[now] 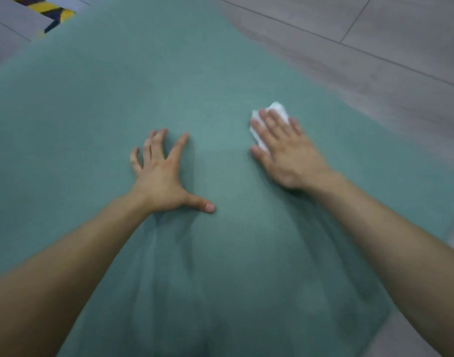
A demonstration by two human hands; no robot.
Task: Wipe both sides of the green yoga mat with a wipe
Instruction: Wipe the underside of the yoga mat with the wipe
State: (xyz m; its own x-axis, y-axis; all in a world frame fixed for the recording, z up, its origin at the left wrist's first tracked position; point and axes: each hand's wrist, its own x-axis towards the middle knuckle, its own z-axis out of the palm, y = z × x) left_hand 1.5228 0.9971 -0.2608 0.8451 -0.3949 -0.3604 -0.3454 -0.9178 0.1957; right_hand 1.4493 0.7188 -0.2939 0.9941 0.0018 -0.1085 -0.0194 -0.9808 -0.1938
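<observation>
- White wipe (271, 117) is being pressed flat onto the green yoga mat (117, 99), right of centre, by the right hand (285, 153), fingers straight.
- The left hand (161, 176) is being rested at centre, fingers splayed, grasping nothing.

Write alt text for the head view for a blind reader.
A person's right hand presses a crumpled white wipe flat onto a green textured yoga mat, while the left hand rests spread on the mat. The mat lies on a grey floor, with yellow-and-black striped tape at the far left.
</observation>
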